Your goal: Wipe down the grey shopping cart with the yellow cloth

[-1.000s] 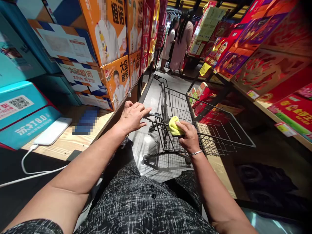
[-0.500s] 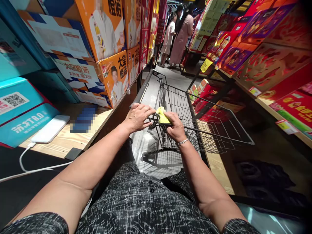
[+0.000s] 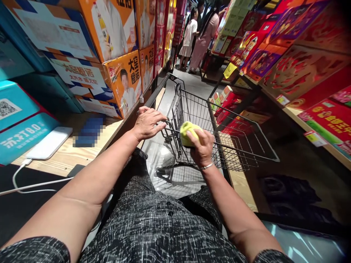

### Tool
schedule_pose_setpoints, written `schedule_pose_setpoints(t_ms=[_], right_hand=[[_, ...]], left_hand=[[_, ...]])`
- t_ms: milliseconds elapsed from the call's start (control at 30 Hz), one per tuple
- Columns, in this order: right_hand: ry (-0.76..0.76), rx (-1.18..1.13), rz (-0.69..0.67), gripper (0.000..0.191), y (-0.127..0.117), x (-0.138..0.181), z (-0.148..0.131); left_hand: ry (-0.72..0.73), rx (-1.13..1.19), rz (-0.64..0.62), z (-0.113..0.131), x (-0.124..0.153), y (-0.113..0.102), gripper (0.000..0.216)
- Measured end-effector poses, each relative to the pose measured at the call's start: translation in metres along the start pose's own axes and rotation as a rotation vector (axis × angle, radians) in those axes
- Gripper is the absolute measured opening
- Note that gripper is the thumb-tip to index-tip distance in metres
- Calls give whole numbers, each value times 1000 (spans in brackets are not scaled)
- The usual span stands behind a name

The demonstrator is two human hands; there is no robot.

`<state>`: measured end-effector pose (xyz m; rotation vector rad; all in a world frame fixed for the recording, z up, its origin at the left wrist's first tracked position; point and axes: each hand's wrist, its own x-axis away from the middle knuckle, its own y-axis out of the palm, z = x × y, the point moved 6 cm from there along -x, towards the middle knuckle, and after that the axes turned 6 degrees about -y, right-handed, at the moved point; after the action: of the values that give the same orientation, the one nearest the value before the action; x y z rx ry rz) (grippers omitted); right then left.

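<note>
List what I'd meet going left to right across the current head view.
White device, blurred blue item, left hand, yellow cloth in the right hand, yellow tag, lower price tag.

Near the middle of the frame we count one left hand (image 3: 150,123) and one right hand (image 3: 202,148), one yellow cloth (image 3: 184,129), one bracelet (image 3: 206,166) and one shopping cart (image 3: 233,149). At left, we see one white device (image 3: 51,143) and one pixelated dark-blue item (image 3: 90,130); upper left, four orange box fronts (image 3: 134,80); top centre, three other people (image 3: 202,47).
</note>
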<state>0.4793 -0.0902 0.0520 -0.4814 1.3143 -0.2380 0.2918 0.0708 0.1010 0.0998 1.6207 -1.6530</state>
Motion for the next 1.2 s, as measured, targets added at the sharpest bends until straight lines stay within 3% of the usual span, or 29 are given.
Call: schedule_pose_setpoints(t_ms=[100, 200, 300, 433, 533, 633, 700, 767, 833, 933, 1000, 1100, 1200], right_hand=[[-165, -47, -73, 51, 35, -28, -36], [-230, -112, -299, 44, 78, -16, -50], [-229, -220, -533, 37, 106, 37, -53], [-121, -280, -829, 30, 112, 131, -56], [-50, -235, -898, 23, 103, 180, -60], [-4, -187, -925, 23, 102, 199, -61], [-2, -186, -937, 23, 105, 191, -61], [-28, -191, -903, 27, 107, 164, -62], [-93, -173, -745, 35, 99, 117, -63], [-182, -114, -358, 48, 71, 42, -60], [-157, -80, -260, 56, 63, 13, -51], [-170, -78, -312, 56, 69, 15, -42], [-163, -105, -543, 51, 88, 64, -36]], left_hand=[[-4, 12, -6, -6, 1, -4, 45], [-30, 16, 13, -15, 5, -10, 47], [-55, 11, 45, -25, 10, -16, 49], [-85, -9, 82, -37, 17, -23, 49], [-118, -30, 91, -45, 20, -27, 47], [-146, -58, 91, -50, 22, -29, 45], [-168, -84, 100, -53, 23, -29, 44], [-196, -108, 116, -54, 24, -29, 42], [-221, -126, 138, -51, 24, -28, 37], [-234, -148, 193, -34, 22, -28, 19], [-209, -156, 207, -15, 19, -25, 27], [-105, -146, 126, 14, 16, -8, 42], [-7, -175, -30, 27, 18, 17, 43]])
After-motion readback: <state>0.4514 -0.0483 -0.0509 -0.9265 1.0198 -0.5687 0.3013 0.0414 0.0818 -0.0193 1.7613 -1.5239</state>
